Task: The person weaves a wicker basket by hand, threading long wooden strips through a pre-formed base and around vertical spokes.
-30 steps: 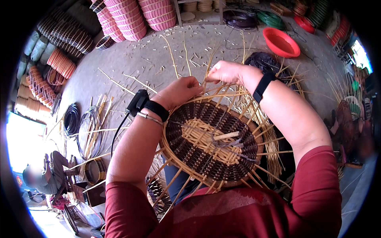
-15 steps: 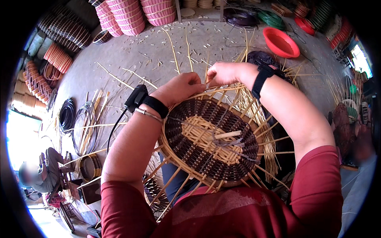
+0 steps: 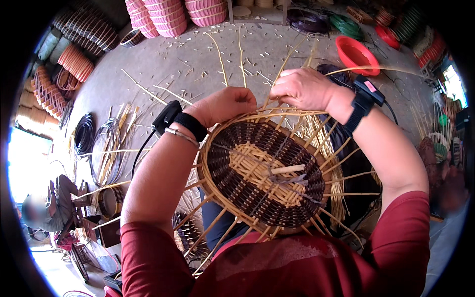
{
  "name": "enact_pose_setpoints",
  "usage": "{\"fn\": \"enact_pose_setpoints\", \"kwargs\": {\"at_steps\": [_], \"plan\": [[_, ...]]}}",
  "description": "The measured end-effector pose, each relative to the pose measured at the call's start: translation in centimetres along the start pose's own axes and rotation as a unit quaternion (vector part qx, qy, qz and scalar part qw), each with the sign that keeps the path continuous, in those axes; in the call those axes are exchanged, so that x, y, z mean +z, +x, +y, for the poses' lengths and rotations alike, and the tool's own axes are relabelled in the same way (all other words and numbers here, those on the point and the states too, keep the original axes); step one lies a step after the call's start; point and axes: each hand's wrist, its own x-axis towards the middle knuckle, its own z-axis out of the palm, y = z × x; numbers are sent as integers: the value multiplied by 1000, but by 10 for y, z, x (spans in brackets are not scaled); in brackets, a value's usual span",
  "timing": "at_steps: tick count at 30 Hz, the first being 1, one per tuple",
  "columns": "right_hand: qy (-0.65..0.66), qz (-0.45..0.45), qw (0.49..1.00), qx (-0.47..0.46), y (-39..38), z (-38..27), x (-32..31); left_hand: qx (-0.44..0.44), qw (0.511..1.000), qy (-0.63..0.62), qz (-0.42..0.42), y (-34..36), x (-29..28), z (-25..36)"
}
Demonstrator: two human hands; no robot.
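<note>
An oval woven basket (image 3: 215, 163) lies over my lap, dark brown around a pale centre. Many pale cane stakes (image 3: 352, 175) spread out from its edge. My left hand (image 3: 228, 105) is closed at the far rim, its fingertips curled down against the canes there. Just to the right, my right hand (image 3: 303, 90) pinches a thin pale cane (image 3: 297, 113) above the same rim, a gap apart from the left. Exactly which strand lies in each set of fingers is partly hidden. A short pale stick (image 3: 289, 169) and grey ties rest on the woven centre.
Cane offcuts litter the grey floor. A red basin (image 3: 357, 55) stands far right, near purple (image 3: 308, 22) and green (image 3: 346, 24) coils. Pink baskets (image 3: 168, 19) are stacked at the back; black coils (image 3: 85, 132) lie left. Another person (image 3: 62, 208) sits at far left.
My right hand has moved right, away from the left, and its wrist has turned so a black device shows. A long cane now arcs out to the right. The left hand stays at the rim.
</note>
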Motion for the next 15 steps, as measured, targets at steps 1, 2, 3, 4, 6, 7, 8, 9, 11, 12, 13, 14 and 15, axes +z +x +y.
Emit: {"fn": "enact_pose_setpoints", "kwargs": {"at_steps": [1,2,3,4,6,7,8,9,11,12,13,14,15], "plan": [[-7,-8,1000,-4,-3,-5,-3,2,1000,-12,-4,1,1,-1],[-14,-15,1000,-7,-6,-9,-6,-1,1000,-21,-8,3,1,-2],[-21,-23,999,-12,-9,-15,-9,-5,999,-30,-13,5,2,-3],[-19,-44,999,9,-12,-21,-13,-6,999,-29,-16,7,2,-2],[13,-81,995,62,-15,-28,-12,-11,1000,-22,-18,11,3,-1],[28,-98,991,89,-15,-32,-12,-15,1000,-15,-17,11,5,1],[23,-115,987,105,-16,-36,-14,-21,999,-17,-21,11,4,3],[28,-129,984,122,-16,-42,-15,-28,999,-20,-25,11,2,5],[35,-154,975,155,-14,-53,-17,-33,998,-29,-33,11,4,2],[50,-157,973,164,-16,-54,-12,-31,998,-37,-37,10,6,-1],[48,-160,971,172,-15,-55,-14,-38,999,-18,-30,11,4,5],[47,-163,969,179,-13,-56,-15,-45,999,1,-24,11,2,11],[38,-160,971,173,-11,-57,-18,-67,997,41,-10,13,0,17]]}}
